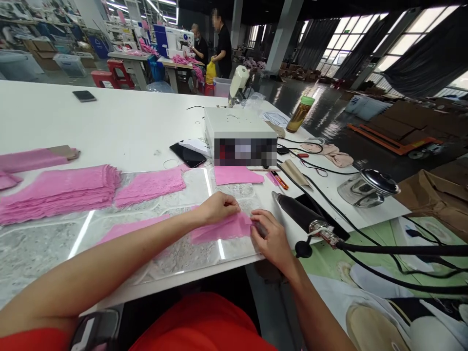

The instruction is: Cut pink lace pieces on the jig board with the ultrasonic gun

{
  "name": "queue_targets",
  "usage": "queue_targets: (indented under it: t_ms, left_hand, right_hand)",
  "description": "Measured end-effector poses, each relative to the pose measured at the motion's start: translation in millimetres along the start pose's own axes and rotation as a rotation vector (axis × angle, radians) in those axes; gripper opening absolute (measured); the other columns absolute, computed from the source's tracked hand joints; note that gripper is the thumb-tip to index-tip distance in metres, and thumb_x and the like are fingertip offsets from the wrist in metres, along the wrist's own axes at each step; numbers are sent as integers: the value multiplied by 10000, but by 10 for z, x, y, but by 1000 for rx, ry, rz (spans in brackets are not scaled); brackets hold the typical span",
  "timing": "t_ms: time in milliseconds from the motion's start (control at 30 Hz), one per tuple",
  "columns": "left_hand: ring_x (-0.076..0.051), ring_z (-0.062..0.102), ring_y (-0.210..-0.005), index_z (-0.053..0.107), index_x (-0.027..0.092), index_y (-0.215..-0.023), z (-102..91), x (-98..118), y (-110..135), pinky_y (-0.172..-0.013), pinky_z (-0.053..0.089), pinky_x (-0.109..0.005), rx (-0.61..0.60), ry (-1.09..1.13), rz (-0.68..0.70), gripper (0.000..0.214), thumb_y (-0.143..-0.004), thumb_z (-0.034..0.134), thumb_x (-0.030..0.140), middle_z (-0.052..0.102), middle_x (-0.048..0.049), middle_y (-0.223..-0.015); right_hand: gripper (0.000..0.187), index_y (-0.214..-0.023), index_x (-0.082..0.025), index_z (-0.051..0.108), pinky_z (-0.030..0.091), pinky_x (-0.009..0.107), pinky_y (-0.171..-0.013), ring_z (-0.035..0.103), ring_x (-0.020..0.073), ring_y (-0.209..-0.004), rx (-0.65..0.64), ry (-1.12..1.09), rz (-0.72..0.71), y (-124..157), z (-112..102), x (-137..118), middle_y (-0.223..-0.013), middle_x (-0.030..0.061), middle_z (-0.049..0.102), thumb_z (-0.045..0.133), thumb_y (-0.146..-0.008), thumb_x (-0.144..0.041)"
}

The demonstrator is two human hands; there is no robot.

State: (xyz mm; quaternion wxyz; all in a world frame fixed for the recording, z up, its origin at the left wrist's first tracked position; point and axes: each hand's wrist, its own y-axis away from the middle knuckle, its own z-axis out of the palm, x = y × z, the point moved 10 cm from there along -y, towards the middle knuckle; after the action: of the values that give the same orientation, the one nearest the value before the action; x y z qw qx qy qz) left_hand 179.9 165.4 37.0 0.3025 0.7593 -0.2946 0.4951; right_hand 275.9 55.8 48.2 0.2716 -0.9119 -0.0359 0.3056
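Observation:
A pink fabric piece (pixel 223 229) lies on the clear sheet (pixel 175 248) in front of me. My left hand (pixel 219 208) pinches its upper edge, fingertips pressed together. At the fabric's right end is my right hand (pixel 271 238), fingers curled, with something small and dark grey showing between thumb and fingers; I cannot make out what it is. Under my left forearm, another pink piece (pixel 127 228) is partly hidden. Farther left are a thick stack of pink fabric (pixel 62 190) and a smaller stack (pixel 151 186). One more cut piece (pixel 237 175) lies beyond my hands.
A black handheld tool (pixel 298 212) with a metal tip and cable lies right of my hand. Behind stands a white box-shaped device (pixel 237 122), with a phone (pixel 188 153) beside it. A lidded metal mug (pixel 365 187) and green-capped bottle (pixel 300 114) stand right.

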Motion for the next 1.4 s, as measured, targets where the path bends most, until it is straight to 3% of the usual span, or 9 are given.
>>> queue_targets:
  t_ms: [167,367,500,667,833,1000,1167,1300,1400]
  left_hand:
    - [-85,568,-559,578,133,-688,-658,-171,296,-526,466,-184,253,244,-106,138,-804,612,199,648,-11,-640]
    - [-92,632,-549,523,136,-708,-1398,-639,1217,-597,560,-221,630,491,-211,207,-813,685,210,656,-15,-614]
    - [-101,662,-565,475,154,-714,-1461,-932,1762,-644,589,-235,770,619,-224,274,-807,719,237,640,7,-604]
    - [-123,701,-625,494,154,-788,-1379,-1132,2055,-631,590,-221,821,735,-199,256,-794,735,239,673,-6,-680]
    - [-124,710,-683,503,153,-772,-1359,-1167,2145,-718,597,-246,837,803,-139,272,-774,754,258,681,0,-707]
    - [-121,706,-700,516,153,-763,-1356,-1237,2399,-745,587,-242,843,775,-137,359,-694,815,340,686,5,-690]
    - [-157,707,-715,541,150,-776,-1350,-1311,2677,-684,579,-267,772,518,-219,315,-764,722,408,715,-57,-760]
    - [-137,633,-628,642,155,-864,-1485,-1041,2738,-605,531,-251,732,-148,-133,146,-857,561,276,675,-33,-757]
    - [-165,648,-885,689,186,-1034,-1508,-777,2661,-798,532,-281,647,-594,1,266,-877,479,143,654,-84,-1107]
  right_hand:
    - [161,-973,-201,620,562,352,-863,668,203,-969,36,65,-107,56,-38,-45,-1030,86,680,546,-839,-151]
    - [183,-1040,-196,631,544,354,-837,677,213,-930,73,162,-306,-10,-88,-283,-1020,83,691,592,-869,-248]
    - [132,-1002,-216,636,560,306,-792,683,173,-866,-61,67,-380,-201,158,-758,-945,52,699,574,-885,-217]
    - [118,-899,-206,648,558,273,-708,669,159,-806,-334,-35,-500,-304,841,-1387,-873,39,702,551,-869,-146]
    - [61,-876,-193,649,530,280,-687,648,171,-797,-510,22,-528,-250,1343,-1585,-869,48,686,600,-843,-177]
    - [119,-844,-189,640,513,267,-655,634,160,-759,-549,30,-566,-203,1450,-1625,-840,45,675,545,-867,-122]
    - [158,-869,-188,651,526,261,-647,630,154,-752,-534,-29,-628,-180,1391,-1691,-844,48,676,508,-896,-128]
    - [178,-870,-185,659,542,266,-649,634,158,-752,-524,-40,-686,-147,1365,-1756,-841,55,677,493,-904,-132]
    - [180,-873,-184,665,554,270,-653,640,157,-747,-525,-37,-698,-134,1368,-1751,-846,57,681,496,-902,-132]
